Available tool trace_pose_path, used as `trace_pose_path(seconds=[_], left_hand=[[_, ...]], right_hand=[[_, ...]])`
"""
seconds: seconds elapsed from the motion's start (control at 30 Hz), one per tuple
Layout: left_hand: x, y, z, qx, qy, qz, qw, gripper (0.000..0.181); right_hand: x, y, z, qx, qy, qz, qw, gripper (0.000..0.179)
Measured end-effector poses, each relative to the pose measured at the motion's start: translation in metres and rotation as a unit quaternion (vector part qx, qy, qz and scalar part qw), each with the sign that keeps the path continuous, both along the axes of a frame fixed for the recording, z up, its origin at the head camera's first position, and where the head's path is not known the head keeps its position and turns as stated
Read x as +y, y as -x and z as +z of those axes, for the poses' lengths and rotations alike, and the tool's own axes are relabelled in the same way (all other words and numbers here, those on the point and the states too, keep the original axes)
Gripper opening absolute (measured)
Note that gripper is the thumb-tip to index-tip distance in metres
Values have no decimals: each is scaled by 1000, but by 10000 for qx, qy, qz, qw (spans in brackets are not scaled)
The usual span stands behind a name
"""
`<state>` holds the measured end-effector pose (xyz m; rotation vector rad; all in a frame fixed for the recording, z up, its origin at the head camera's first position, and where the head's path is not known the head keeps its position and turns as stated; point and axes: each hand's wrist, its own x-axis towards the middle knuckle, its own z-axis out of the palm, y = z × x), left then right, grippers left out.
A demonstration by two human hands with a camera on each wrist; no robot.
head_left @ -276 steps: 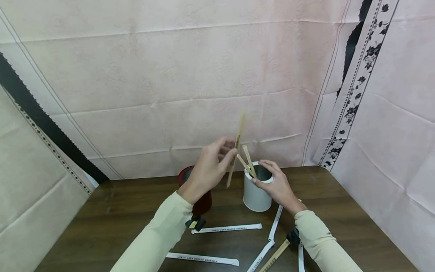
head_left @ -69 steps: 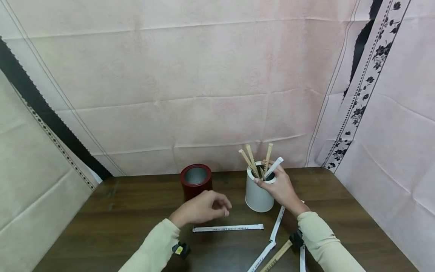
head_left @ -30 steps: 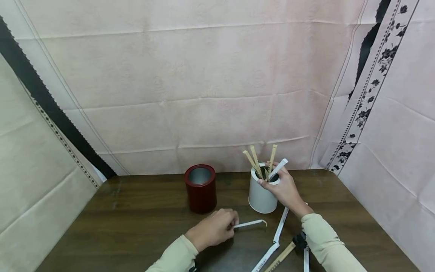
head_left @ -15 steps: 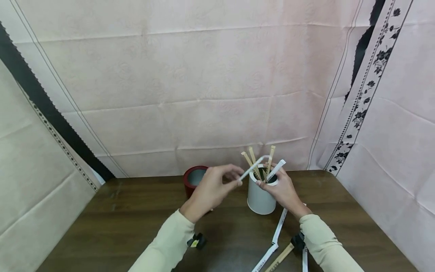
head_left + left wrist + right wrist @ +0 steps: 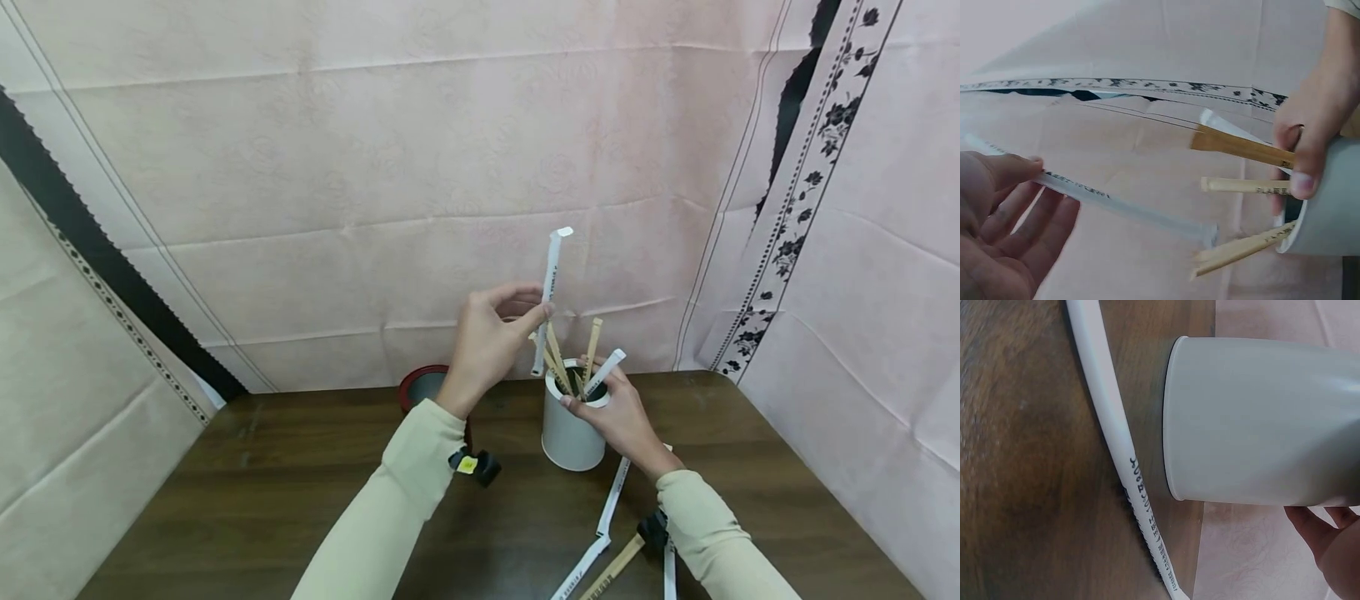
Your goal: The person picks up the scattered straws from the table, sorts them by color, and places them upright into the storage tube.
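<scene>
My left hand [image 5: 487,337] pinches a white paper-wrapped straw [image 5: 551,275] between thumb and fingers. The straw stands nearly upright above the left side of a white cup [image 5: 572,437], its top end bent over. In the left wrist view, the straw's lower end [image 5: 1210,234] is close to the tan straws but apart from the cup rim. My right hand [image 5: 621,421] grips the cup at its rim, thumb in front. Several tan wrapped straws [image 5: 593,342] and one white wrapped straw [image 5: 606,371] lean in the cup. The cup's bottom is hidden.
A dark red cup [image 5: 406,392] stands behind my left forearm, partly hidden. On the wooden table [image 5: 247,500], white wrapped straws [image 5: 612,496] and a tan one [image 5: 615,568] lie near my right wrist. Pale cloth [image 5: 420,167] hangs behind and at both sides.
My left hand took the white straw from the table, raised it and turned it upright beside the cup. Earlier, more straws went into the cup. My right hand stayed on the cup.
</scene>
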<state>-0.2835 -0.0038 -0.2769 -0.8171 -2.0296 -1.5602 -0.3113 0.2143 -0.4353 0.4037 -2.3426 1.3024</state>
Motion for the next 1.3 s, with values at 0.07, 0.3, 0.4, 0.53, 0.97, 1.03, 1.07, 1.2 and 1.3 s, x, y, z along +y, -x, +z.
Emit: trace_pose_path(seconds=[0.07,0.3,0.4,0.53,0.97,1.03,1.07,1.2,1.3], left_hand=[[4,6,-4,-18,-121,-2,9999,19],[11,27,-31,-261,215,52,9994,17],[11,33,-44,-410,426,22,9982,17],[11,39,-57,-580,652,43,9962,16],[6,39,-87,-884,2337,174,9681,10],[4,37,-90,-912,2453,113,9651,9],[3,37,-91,-946,2470,48,9644,10],[-4,30,-90,-1153,2482,-105,9618,18],[-13,21,-86,-1240,2572,-135,9583,22]], right_hand=[[0,0,0,-5,-13,-12,10000,70],[-1,3,-1,51,-56,-47,10000,72],[-1,4,-1,75,-61,-70,9999,71],[-2,3,-1,35,-32,-4,10000,71],[1,4,-3,168,-31,49,9998,70],[2,4,-3,183,-25,77,9998,70],[2,4,-4,199,-20,94,9998,70],[3,4,-3,170,-71,90,9998,69],[3,4,-2,123,-96,98,9998,69]])
